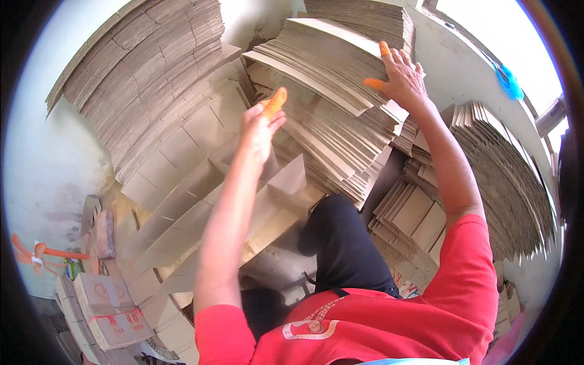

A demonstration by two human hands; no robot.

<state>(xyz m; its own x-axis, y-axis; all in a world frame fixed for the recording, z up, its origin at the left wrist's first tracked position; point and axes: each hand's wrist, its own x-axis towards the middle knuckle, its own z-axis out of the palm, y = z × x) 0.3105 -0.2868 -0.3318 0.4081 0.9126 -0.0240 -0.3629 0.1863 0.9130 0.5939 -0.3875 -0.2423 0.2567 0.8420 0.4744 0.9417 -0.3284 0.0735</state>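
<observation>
My right hand (pixel 403 78) is spread over the far right end of a fanned stack of cardboard strips (pixel 328 64), with orange finger covers on the thumb and one finger. Whether it presses on the top strip, I cannot tell. To the left, my left hand (pixel 260 129) is raised near the stack's left end, its orange-covered digit stretched out and the other fingers loosely bent. No strip shows in its grasp. Below that hand stands a cardboard divider grid (pixel 204 201) of slotted, crossing strips. More loose strips (pixel 334 149) lie fanned under the upper stack.
A tall pile of cardboard (pixel 146 55) rises at the far left. Another pile (pixel 499 176) leans along the right wall, with smaller bundles (pixel 410 213) beside my knee. At the lower left are a taped carton (pixel 112 310) and an orange fan (pixel 38 255).
</observation>
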